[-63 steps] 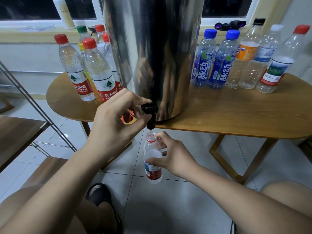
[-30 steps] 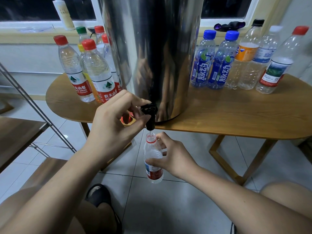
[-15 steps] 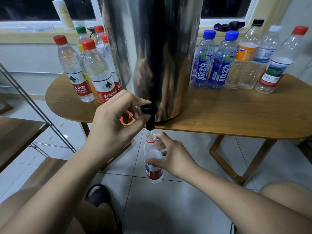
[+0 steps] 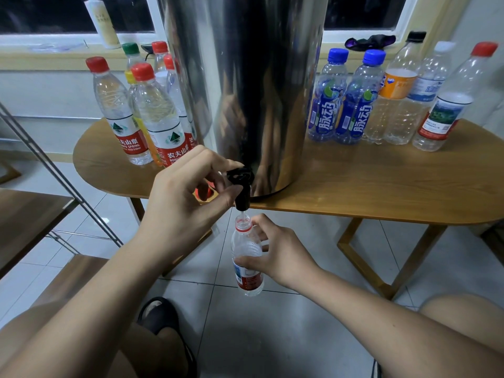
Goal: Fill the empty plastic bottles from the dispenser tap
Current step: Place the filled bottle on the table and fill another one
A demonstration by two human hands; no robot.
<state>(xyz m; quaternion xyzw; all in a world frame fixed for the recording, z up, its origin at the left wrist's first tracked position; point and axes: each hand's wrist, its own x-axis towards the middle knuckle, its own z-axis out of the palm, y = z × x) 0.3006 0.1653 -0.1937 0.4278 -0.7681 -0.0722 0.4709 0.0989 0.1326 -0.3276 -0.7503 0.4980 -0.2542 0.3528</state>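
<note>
A tall steel dispenser (image 4: pixel 261 91) stands on the wooden table (image 4: pixel 368 192). Its black tap (image 4: pixel 241 186) juts over the table's front edge. My left hand (image 4: pixel 185 197) pinches the tap's lever between thumb and fingers. Below the spout my right hand (image 4: pixel 275 252) grips an uncapped clear bottle with a red label (image 4: pixel 246 260), its mouth right under the tap. A thin stream of water runs into it. A red cap (image 4: pixel 207 192) lies on the table behind my left hand, mostly hidden.
Several capped red-label bottles (image 4: pixel 161 118) stand left of the dispenser. Blue-label bottles (image 4: pixel 341 105) and other clear bottles (image 4: pixel 447 105) stand to its right. A metal rack leg (image 4: pixel 54 173) slants at left. My knees and a black sandal (image 4: pixel 163 317) are below, over the tiled floor.
Nothing has visibly moved; both hands hold the same places at the tap and the bottle while water keeps running.
</note>
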